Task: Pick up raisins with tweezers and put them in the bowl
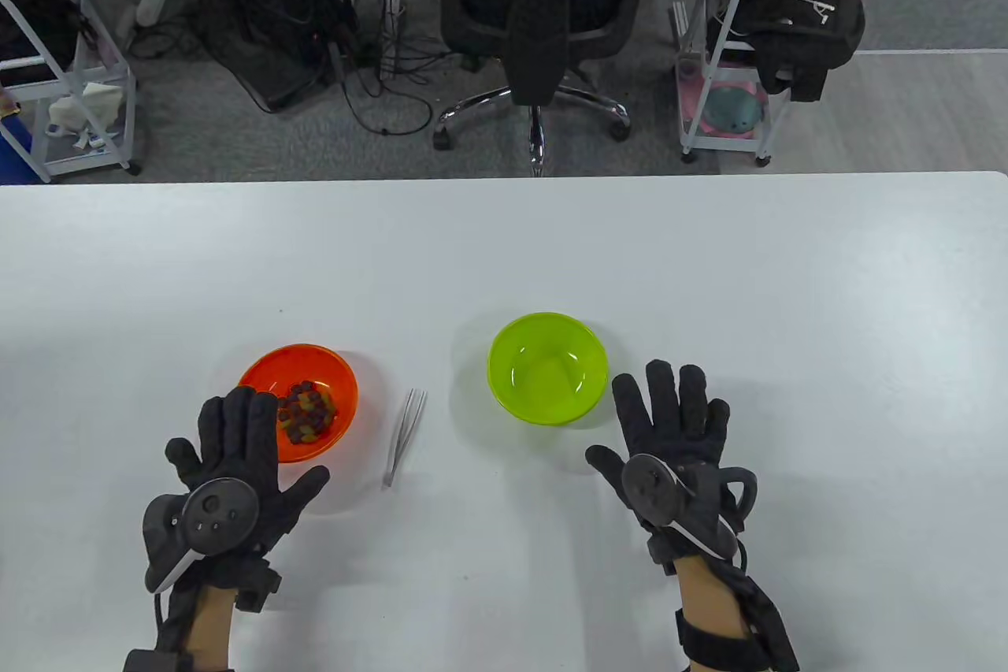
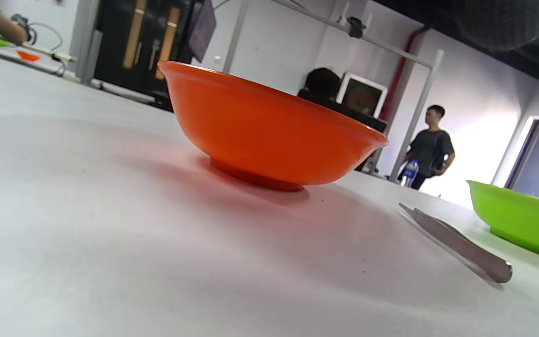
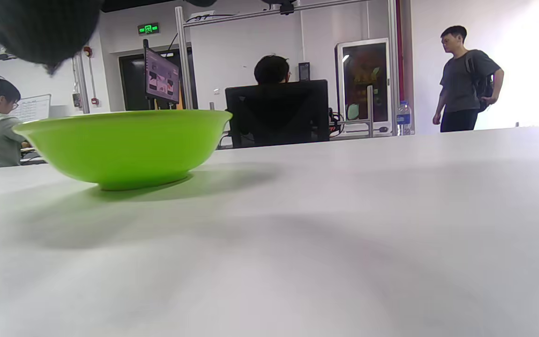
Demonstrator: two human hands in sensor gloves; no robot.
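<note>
Table view shows a smooth, matte white worktop (image 1: 504, 246) carrying two glossy round plastic bowls with shallow, flared walls. An orange bowl (image 1: 331, 376) sits toward the left part of the near edge and holds a small heap of wrinkled raisins (image 1: 309, 413), mostly dark with a few yellowish-green ones among them. A lime-green bowl (image 1: 548, 367) sits to its right, near the middle of the worktop's width, with only bright reflections showing on its inner wall. Between the two bowls, apart from both, slim metal tweezers (image 1: 403, 436) lie flat on the worktop, their two pointed tips aimed at the far edge and the joined end toward the near edge. In the left wrist view the tweezers appear as a dull, brushed steel strip with a rounded end, and the orange bowl stands on a low foot ring.

Both hands wear black knitted gloves with round trackers on their backs. The left hand (image 1: 228, 467) lies palm down with fingers spread, its fingertips (image 1: 260, 408) overlapping the orange bowl's near rim; its grip is loose and holds nothing. The right hand (image 1: 669, 443) lies palm down just beside the green bowl's near right side, fingers splayed, thumb out toward the left, gripping nothing.
</note>
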